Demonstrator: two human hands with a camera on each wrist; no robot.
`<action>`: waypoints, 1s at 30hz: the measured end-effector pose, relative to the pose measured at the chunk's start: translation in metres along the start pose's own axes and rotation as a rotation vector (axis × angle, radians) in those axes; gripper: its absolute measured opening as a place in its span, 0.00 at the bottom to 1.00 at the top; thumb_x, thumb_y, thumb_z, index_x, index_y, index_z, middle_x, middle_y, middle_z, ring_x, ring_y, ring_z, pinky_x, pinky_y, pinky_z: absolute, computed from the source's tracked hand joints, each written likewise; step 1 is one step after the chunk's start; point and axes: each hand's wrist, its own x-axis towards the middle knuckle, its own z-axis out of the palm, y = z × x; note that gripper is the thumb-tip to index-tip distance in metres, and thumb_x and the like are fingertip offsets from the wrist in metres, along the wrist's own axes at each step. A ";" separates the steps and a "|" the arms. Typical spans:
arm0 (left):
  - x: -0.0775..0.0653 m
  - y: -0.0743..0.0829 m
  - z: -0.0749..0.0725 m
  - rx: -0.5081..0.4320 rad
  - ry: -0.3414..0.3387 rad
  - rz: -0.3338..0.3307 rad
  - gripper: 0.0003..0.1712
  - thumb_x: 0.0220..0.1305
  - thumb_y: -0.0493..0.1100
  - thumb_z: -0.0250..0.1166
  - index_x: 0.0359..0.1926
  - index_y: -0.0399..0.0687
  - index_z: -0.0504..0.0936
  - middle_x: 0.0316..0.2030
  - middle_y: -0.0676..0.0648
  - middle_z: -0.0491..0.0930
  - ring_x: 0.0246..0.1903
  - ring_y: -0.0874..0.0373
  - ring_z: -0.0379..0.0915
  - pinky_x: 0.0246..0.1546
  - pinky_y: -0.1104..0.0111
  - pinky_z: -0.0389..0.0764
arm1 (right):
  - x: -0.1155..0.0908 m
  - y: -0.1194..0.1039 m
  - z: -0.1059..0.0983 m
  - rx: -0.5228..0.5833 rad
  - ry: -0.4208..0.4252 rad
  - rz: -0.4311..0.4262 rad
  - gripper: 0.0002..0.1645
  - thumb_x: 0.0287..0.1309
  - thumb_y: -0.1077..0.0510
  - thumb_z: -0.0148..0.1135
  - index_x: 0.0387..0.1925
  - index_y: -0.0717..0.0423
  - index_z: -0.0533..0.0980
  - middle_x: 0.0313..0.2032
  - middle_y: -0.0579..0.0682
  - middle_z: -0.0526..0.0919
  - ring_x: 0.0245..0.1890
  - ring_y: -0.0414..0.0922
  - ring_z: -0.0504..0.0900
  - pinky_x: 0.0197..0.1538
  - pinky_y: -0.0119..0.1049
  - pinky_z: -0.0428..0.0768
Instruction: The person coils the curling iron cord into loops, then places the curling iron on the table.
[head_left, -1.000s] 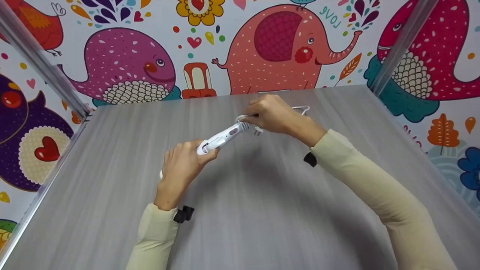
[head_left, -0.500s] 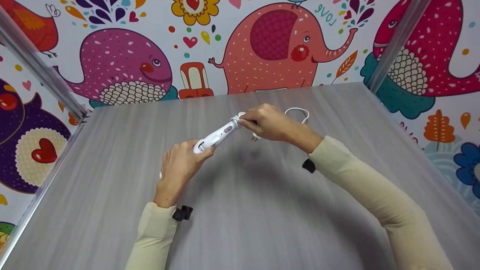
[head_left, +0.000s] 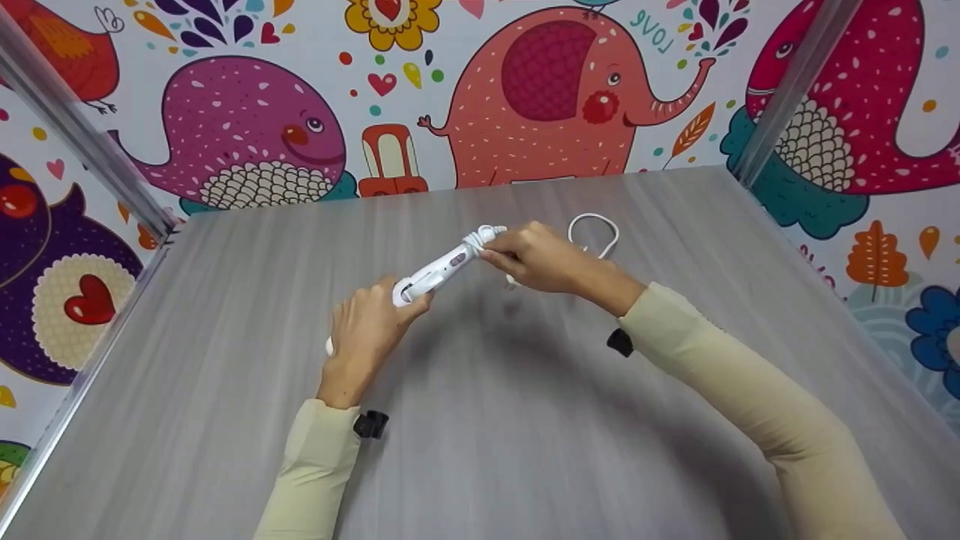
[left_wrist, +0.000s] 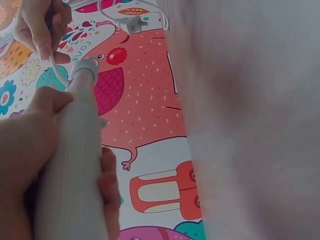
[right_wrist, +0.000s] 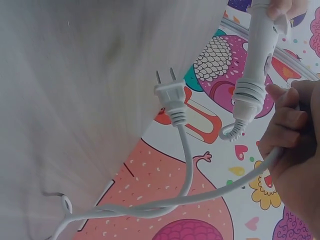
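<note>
My left hand point(head_left: 365, 324) grips a white curling iron point(head_left: 436, 276) over the table, its handle end tilted up and away to the right. A switch and a thumb lever show on it. My right hand point(head_left: 541, 259) pinches the white power cord point(right_wrist: 220, 192) beside the handle's end. Turns of cord point(right_wrist: 250, 90) lie round that end, below the handle in the right wrist view. The two-pin plug point(right_wrist: 171, 96) dangles free on its length of cord. Behind the right wrist a loop of cord point(head_left: 616, 229) sticks out. Most of the barrel is hidden by my left hand.
A grey wood-grain table point(head_left: 480, 420) lies under both hands. Behind it stands a wall panel point(head_left: 405, 97) printed with cartoon animals, with metal posts point(head_left: 795, 90) at the back corners. Black straps point(head_left: 371, 424) are on the wrists.
My right hand has come down and nearer, from above the handle's end to its right side, drawing the cord round it. The left hand keeps its grip, almost still.
</note>
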 end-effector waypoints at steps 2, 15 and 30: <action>0.000 -0.001 0.001 -0.001 0.015 0.001 0.27 0.59 0.65 0.64 0.34 0.43 0.80 0.22 0.43 0.77 0.20 0.50 0.70 0.21 0.57 0.71 | -0.001 0.001 0.001 0.032 -0.004 0.005 0.16 0.69 0.54 0.59 0.29 0.59 0.82 0.19 0.50 0.74 0.21 0.41 0.68 0.29 0.32 0.69; 0.003 -0.008 0.006 -0.020 0.069 -0.002 0.28 0.60 0.63 0.65 0.35 0.39 0.81 0.22 0.42 0.79 0.19 0.51 0.71 0.20 0.58 0.73 | -0.013 0.022 0.012 0.477 -0.224 0.324 0.14 0.71 0.52 0.57 0.48 0.50 0.86 0.19 0.49 0.75 0.20 0.38 0.69 0.24 0.29 0.68; 0.001 -0.003 0.015 -0.030 0.068 0.105 0.26 0.62 0.61 0.64 0.32 0.40 0.79 0.19 0.44 0.74 0.16 0.53 0.67 0.17 0.64 0.66 | -0.003 0.059 0.035 0.525 -0.372 0.455 0.20 0.69 0.48 0.59 0.46 0.60 0.85 0.22 0.54 0.80 0.21 0.37 0.70 0.23 0.29 0.63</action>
